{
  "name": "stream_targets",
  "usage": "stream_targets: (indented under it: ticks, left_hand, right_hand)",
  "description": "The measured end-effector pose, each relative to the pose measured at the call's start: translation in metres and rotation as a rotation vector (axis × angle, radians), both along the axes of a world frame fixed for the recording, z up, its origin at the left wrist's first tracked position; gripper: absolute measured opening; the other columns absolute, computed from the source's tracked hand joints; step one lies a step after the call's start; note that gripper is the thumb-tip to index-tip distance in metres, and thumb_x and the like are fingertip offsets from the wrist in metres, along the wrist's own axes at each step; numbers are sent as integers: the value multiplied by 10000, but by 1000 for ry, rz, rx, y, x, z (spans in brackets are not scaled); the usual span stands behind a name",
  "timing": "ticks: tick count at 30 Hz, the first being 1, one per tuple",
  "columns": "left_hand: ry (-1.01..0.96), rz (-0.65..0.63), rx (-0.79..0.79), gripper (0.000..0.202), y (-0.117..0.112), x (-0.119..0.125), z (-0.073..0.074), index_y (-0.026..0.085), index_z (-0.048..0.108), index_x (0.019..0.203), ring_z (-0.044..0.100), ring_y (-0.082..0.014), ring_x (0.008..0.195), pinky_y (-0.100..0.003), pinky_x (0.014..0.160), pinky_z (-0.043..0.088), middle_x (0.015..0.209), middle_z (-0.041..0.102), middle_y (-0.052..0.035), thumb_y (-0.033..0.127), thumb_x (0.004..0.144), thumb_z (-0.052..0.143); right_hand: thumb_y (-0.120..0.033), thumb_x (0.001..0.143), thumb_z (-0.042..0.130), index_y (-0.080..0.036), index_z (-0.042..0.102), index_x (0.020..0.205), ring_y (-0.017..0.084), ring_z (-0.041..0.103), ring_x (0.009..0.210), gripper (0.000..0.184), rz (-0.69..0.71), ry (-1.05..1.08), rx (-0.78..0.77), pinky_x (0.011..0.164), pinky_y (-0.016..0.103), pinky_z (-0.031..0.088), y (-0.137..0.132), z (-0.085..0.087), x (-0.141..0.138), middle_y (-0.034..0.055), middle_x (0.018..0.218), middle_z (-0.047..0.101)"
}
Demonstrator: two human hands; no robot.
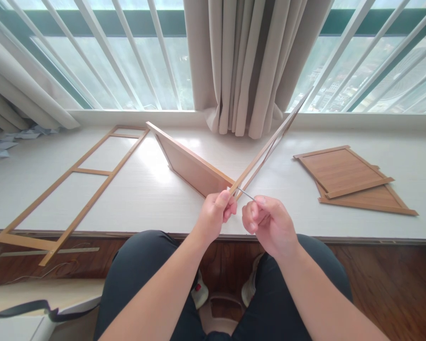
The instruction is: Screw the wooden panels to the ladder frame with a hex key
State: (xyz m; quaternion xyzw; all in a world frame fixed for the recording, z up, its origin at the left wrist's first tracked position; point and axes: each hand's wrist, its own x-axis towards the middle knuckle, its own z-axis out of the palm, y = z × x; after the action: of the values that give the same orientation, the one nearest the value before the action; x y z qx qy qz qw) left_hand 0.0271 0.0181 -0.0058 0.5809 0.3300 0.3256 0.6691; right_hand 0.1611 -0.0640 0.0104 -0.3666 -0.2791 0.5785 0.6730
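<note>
My left hand (217,211) is closed around the near end of a long wooden frame (266,149), which slants up and away to the right. A brown wooden panel (195,163) stands on edge to the left, its near corner meeting the frame beside my left hand. Between thumb and fingers, my right hand (271,220) pinches a thin metal rod (246,193), which looks like a hex key. The rod's far tip reaches the frame by the corner; whether it sits in a screw is too small to tell.
An open ladder-like wooden frame (92,173) lies at the left, overhanging the front edge of the white ledge (273,222). Two wooden panels (344,170) lie overlapped at the right. Behind hang beige curtains (241,71) before barred windows. A black strap (53,312) crosses a box at lower left.
</note>
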Motion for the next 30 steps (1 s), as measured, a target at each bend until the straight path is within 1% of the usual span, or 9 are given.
stream_targets:
  ticks: [7, 12, 14, 17, 19, 21, 23, 24, 30]
  left_hand:
    - [11, -8, 31, 774, -1, 0, 0, 171, 586, 579, 372, -108, 468, -291, 519, 283, 459, 418, 15, 900, 813, 466]
    - [3, 16, 18, 767, 3, -2, -1, 176, 576, 568, 370, -111, 465, -294, 524, 291, 450, 404, 15, 885, 831, 450]
    - [1, 23, 9, 761, 4, -2, 0, 179, 566, 560, 367, -110, 462, -293, 523, 285, 446, 401, 15, 887, 820, 466]
    - [1, 14, -5, 762, 5, -2, 1, 179, 568, 563, 361, -110, 457, -294, 516, 269, 445, 401, 16, 895, 807, 473]
    - [3, 9, -2, 763, 4, -2, 0, 176, 577, 571, 369, -112, 462, -296, 520, 277, 451, 410, 15, 892, 812, 469]
    - [6, 2, 7, 766, 3, -2, -1, 173, 586, 579, 375, -113, 469, -298, 526, 288, 454, 420, 12, 888, 824, 459]
    - [8, -3, 14, 769, 2, -2, -1, 174, 586, 577, 374, -113, 470, -298, 530, 291, 450, 423, 12, 887, 830, 452]
    - [9, -4, 16, 769, 2, -2, -1, 174, 584, 577, 374, -112, 470, -298, 531, 290, 449, 423, 13, 888, 829, 453]
    - [-3, -4, 14, 764, 3, -3, -3, 173, 588, 588, 382, -106, 471, -297, 532, 293, 460, 423, 19, 886, 832, 462]
  right_hand:
    - [-337, 891, 621, -191, 642, 532, 117, 464, 412, 388, 84, 124, -32, 464, 256, 348, -1, 4, 3, 6, 422, 527]
    - [-330, 873, 588, -211, 604, 511, 119, 381, 405, 382, 74, 168, 26, 433, 262, 311, -3, 5, 8, -26, 393, 415]
    - [-333, 886, 590, -210, 608, 527, 122, 409, 421, 380, -18, 20, 58, 445, 264, 325, -4, 4, 12, -23, 411, 446]
    - [-329, 946, 617, -193, 697, 625, 127, 550, 518, 358, -194, -495, 77, 529, 265, 431, -7, 1, 17, 5, 546, 631]
    - [-325, 986, 626, -194, 786, 792, 133, 629, 604, 283, -252, -839, 85, 608, 270, 507, -9, 0, 20, 15, 694, 741]
    - [-317, 1011, 621, -209, 818, 1004, 138, 681, 667, 225, -285, -1040, 114, 657, 275, 559, -10, -2, 22, 19, 839, 802]
    - [-296, 1023, 618, -223, 800, 1150, 142, 721, 723, 233, -329, -1129, 163, 693, 281, 598, -10, -4, 23, 25, 950, 825]
    - [-282, 1023, 625, -230, 791, 1182, 144, 735, 748, 235, -352, -1155, 188, 711, 284, 613, -10, -5, 23, 27, 982, 828]
    - [-212, 997, 680, -258, 796, 1168, 154, 770, 766, 212, -485, -1222, 289, 747, 306, 658, -11, -6, 23, 21, 966, 831]
